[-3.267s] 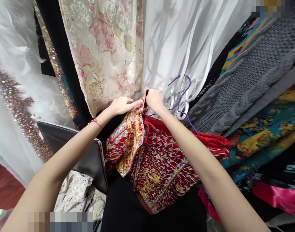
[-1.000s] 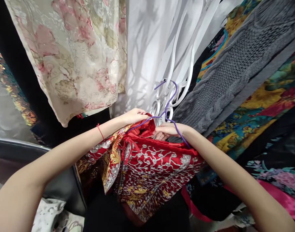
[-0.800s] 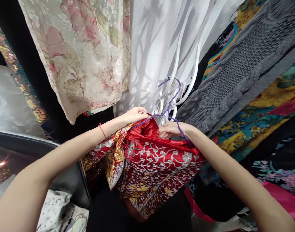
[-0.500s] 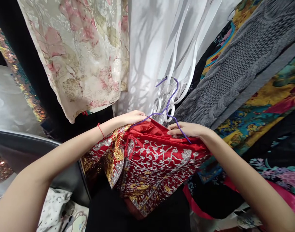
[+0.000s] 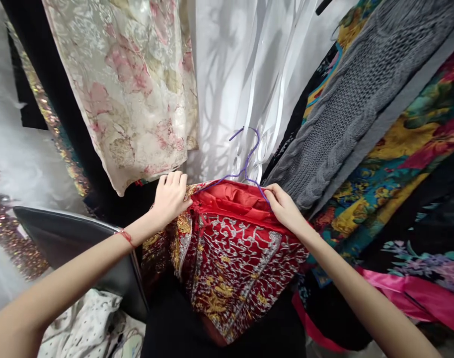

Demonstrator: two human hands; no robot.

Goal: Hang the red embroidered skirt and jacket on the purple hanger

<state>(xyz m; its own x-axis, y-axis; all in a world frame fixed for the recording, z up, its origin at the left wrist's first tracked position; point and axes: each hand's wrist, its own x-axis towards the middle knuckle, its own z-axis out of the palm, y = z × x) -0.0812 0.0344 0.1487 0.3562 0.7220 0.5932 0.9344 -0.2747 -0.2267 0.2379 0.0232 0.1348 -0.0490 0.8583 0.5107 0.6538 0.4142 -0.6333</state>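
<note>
Left of the purple hanger [image 5: 245, 168], your left hand [image 5: 170, 198] grips the red embroidered garment [image 5: 234, 253]; to its right, your right hand [image 5: 285, 208] pinches the edge.

A person's left arm [image 5: 74, 277], at eight o'clock, is slim and bare, as is the right arm [image 5: 353, 281], at four o'clock. Just behind the left hand [image 5: 170, 198] is a thin red string bracelet [image 5: 126, 235], worn as a loop; its finer details are too small to make out. The right hand [image 5: 285, 206] is bare, with slender fingers [image 5: 274, 191]. At six o'clock, the person wears plain black clothing [image 5: 175, 323].
</note>
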